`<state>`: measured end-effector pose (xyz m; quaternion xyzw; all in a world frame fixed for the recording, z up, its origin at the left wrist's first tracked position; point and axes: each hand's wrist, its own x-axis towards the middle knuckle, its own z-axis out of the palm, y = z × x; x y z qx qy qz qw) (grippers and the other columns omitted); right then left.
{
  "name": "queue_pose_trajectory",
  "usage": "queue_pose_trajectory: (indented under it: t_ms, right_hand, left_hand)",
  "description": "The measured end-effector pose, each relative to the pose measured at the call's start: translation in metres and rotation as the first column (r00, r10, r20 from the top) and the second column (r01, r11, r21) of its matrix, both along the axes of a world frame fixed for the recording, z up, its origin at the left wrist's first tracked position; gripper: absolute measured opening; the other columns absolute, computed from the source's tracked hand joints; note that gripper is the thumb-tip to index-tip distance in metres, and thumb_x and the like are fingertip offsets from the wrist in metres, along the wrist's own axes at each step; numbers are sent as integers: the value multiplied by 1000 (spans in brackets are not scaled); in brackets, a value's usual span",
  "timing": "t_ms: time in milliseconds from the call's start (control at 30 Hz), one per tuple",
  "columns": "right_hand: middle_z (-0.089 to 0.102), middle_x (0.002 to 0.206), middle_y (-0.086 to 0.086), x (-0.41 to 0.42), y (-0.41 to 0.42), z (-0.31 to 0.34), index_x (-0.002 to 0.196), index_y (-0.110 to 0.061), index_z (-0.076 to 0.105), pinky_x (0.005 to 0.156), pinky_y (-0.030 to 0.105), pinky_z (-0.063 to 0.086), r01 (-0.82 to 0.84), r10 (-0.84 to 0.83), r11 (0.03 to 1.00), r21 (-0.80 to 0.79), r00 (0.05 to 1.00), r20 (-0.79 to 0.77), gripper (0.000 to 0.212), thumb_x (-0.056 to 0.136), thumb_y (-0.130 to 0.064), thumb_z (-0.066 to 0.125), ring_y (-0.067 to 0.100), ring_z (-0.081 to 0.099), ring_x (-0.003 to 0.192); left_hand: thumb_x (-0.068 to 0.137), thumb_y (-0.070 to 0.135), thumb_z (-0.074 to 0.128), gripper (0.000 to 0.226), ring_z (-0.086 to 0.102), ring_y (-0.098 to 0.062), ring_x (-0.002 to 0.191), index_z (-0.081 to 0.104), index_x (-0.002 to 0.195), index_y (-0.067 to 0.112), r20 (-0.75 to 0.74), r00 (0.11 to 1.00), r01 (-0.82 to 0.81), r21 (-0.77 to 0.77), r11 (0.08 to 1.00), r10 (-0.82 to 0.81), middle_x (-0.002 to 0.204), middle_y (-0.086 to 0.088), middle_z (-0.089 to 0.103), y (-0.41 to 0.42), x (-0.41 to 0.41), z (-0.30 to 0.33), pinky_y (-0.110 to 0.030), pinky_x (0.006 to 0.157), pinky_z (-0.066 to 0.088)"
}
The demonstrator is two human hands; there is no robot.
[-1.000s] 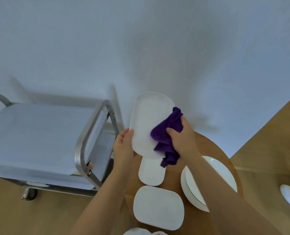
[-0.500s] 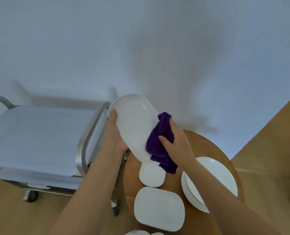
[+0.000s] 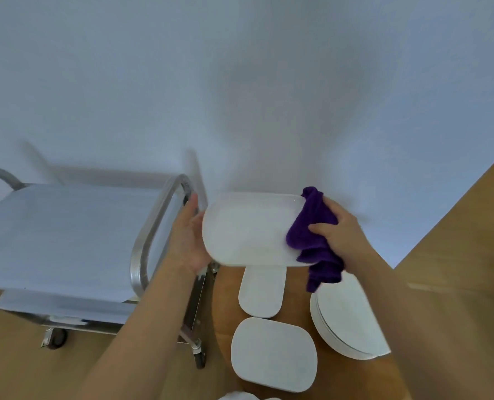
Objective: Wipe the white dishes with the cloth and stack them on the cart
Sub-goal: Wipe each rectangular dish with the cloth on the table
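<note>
While the cart (image 3: pixel 66 235) fills the left of the frame, a round wooden table (image 3: pixel 297 313) at lower centre bears a stack of round plates (image 3: pixel 346 321) and two oblong dishes (image 3: pixel 273 353). Above them, mid-frame, the left hand (image 3: pixel 189 241) grips the held oblong dish (image 3: pixel 248 229) at its left end; the right hand (image 3: pixel 341 230) pinches the purple cloth (image 3: pixel 312 235) over its right end.

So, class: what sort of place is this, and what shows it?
Probably a dining or catering service area: a wheeled steel cart, a round wooden table and a stack of white plates.
</note>
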<state>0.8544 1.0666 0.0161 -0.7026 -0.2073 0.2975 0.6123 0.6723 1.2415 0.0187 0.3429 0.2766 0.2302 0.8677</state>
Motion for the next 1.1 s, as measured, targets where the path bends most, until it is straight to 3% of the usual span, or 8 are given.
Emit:
queue_pose_trajectory:
  t_ms: [167, 267, 467, 600, 833, 933, 1000, 1100]
  right_hand:
    - [63, 109, -18, 13, 3, 11, 130, -41, 46, 72, 18, 51, -195, 247, 964, -180, 908, 339, 60, 83, -7, 60, 2, 62, 87]
    - [49, 119, -9, 10, 8, 1, 143, -30, 31, 81, 26, 42, -58, 296, 925, -376, 728, 618, 58, 91, -16, 52, 12, 50, 99]
    - [42, 140, 6, -5, 7, -30, 143, -18, 33, 86, 30, 45, 111, 355, 881, -459, 485, 799, 51, 93, -13, 43, 23, 44, 117]
    - [32, 150, 4, -27, 10, -41, 138, -17, 43, 110, 38, 26, 74, 340, 891, -448, 546, 766, 52, 87, -14, 37, 23, 23, 140]
    - [47, 140, -6, -77, 17, -37, 131, -23, 51, 114, 51, -1, -39, 308, 938, -344, 548, 778, 58, 77, -26, 31, 13, 33, 136]
    - [42, 143, -13, -104, 19, -37, 135, -29, 45, 114, 46, -10, -194, 328, 945, -265, 563, 759, 63, 74, -39, 35, 6, 26, 138]
    - [42, 143, -13, -105, 15, -43, 137, -30, 41, 114, 44, 0, -279, 366, 925, -257, 478, 798, 64, 76, -44, 51, 5, 27, 137]
    - [58, 130, -1, -87, 10, -51, 127, -20, 54, 106, 52, 28, -177, 274, 954, -241, 196, 942, 67, 67, -35, 80, 20, 51, 124]
  left_hand:
    - [92, 37, 56, 30, 70, -23, 78, 71, 104, 13, -358, 891, 320, 55, 946, -281, 95, -10, 71, 3, -3, 2, -35, 68, 56]
    - [98, 35, 50, 31, 72, -19, 78, 75, 97, 17, -414, 886, 314, 202, 928, -209, 93, -7, 75, -4, 0, -3, -28, 61, 56]
    - [97, 24, 54, 20, 71, -16, 73, 73, 98, 18, -447, 894, 218, 385, 897, -26, 88, -3, 75, -12, 2, 1, -26, 56, 54]
    - [94, 23, 59, 15, 71, -19, 75, 73, 93, 16, -420, 900, 55, 381, 923, 120, 84, -3, 75, -17, 5, -6, -28, 58, 55]
    - [93, 22, 60, 12, 71, -24, 82, 71, 89, 21, -325, 912, -162, 275, 948, 251, 85, -6, 75, -37, 29, -12, -38, 75, 58]
    - [94, 24, 60, 11, 73, -19, 73, 69, 90, 20, -274, 910, -255, 219, 942, 311, 81, -3, 75, -32, 34, -3, -31, 63, 59]
    - [94, 23, 61, 10, 72, -17, 62, 68, 87, 20, -268, 913, -260, 201, 944, 309, 71, -1, 74, -26, 30, 5, -29, 53, 58]
    - [94, 20, 60, 9, 70, -25, 79, 69, 93, 18, -301, 922, -185, 207, 961, 242, 81, -4, 74, -20, 22, 10, -38, 70, 60]
